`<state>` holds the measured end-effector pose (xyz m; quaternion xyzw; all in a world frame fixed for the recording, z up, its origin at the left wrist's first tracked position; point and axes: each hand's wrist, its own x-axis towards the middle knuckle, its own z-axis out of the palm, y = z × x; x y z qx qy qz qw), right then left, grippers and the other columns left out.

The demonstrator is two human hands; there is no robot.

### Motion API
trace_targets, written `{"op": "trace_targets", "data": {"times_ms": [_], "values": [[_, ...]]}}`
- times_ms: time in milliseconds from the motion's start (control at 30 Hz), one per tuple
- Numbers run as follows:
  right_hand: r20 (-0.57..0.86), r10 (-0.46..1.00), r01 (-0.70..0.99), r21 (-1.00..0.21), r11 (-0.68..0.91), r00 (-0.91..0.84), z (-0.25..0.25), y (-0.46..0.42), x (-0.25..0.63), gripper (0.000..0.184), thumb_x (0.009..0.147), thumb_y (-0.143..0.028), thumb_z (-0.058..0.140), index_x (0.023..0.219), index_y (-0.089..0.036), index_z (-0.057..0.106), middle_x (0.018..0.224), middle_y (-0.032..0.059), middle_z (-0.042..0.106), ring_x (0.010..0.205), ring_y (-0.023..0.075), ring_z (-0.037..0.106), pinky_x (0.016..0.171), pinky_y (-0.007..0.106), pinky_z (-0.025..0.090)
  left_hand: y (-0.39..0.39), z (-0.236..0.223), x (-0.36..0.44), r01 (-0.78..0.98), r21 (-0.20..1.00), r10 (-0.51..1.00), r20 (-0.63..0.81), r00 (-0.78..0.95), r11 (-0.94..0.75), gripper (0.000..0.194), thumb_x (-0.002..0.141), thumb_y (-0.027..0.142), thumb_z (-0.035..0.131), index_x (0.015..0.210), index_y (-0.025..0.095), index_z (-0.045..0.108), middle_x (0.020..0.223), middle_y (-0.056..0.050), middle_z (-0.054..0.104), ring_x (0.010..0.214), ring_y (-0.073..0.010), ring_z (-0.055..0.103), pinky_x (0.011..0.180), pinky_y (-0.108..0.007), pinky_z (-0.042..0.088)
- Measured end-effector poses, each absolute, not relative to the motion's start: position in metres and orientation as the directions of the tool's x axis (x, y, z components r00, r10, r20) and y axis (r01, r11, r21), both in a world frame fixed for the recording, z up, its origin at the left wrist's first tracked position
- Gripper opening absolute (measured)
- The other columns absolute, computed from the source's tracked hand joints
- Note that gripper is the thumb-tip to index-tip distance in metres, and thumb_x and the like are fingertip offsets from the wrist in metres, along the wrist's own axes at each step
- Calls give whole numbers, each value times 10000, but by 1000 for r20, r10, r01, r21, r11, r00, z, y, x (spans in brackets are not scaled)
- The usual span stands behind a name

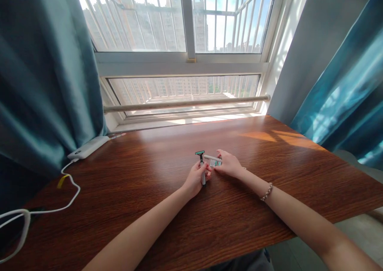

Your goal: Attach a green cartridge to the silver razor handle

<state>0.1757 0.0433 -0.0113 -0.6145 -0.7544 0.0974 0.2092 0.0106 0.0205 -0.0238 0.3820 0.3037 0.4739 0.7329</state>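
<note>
My left hand (196, 179) is closed around the grey handle of a razor (201, 159), which stands nearly upright with its dark and green head at the top. Just to the right, my right hand (229, 163) grips a small clear blade case (214, 162) with a whitish edge and green pieces inside. The case is close beside the razor, over the middle of the table. Part of the case is hidden behind my right fingers. A beaded bracelet circles my right wrist.
The brown wooden table (134, 223) reaches to the window. At its left back lies a white power strip (89, 147) with a white cable (78, 191) looping forward. Blue curtains (50, 75) hang at both sides, and a horizontal rail (185, 103) crosses the window.
</note>
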Motion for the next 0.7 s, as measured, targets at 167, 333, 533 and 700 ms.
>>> {"op": "trace_targets", "data": {"times_ms": [167, 333, 533, 700], "values": [[204, 977, 898, -418, 139, -57, -12, 50, 188, 648, 666, -299, 601, 1252, -194, 344, 979, 45, 602, 890, 197, 581, 746, 281, 397, 20, -24, 10, -455, 853, 918, -65, 391, 255, 261, 722, 361, 618, 779, 166, 454, 662, 28, 532, 468, -47, 462, 462, -175, 369], [187, 982, 895, -434, 103, -22, -7, 59, 224, 864, 563, -387, 683, 1296, -195, 268, 1147, 92, 519, 998, 222, 545, 808, 313, 402, 21, -25, 11, -452, 854, 907, -53, 417, 257, 242, 737, 352, 607, 784, 163, 462, 685, 21, 536, 486, -46, 468, 475, -174, 371], [137, 969, 849, -467, 245, -204, 8, 79, 247, 888, 545, -281, 708, 1318, -267, 272, 1208, 27, 511, 1058, 185, 523, 873, 275, 386, 22, -24, 12, -434, 865, 907, -54, 418, 251, 242, 728, 337, 621, 783, 162, 464, 676, 19, 541, 473, -38, 452, 462, -163, 350], [89, 962, 847, -458, 269, -257, 11, 93, 245, 786, 529, -216, 709, 1250, -268, 399, 1024, -20, 634, 952, 176, 580, 815, 256, 421, 21, -22, 12, -423, 873, 909, -52, 414, 243, 268, 710, 356, 634, 776, 163, 459, 651, 25, 536, 442, -40, 446, 446, -173, 338]]}}
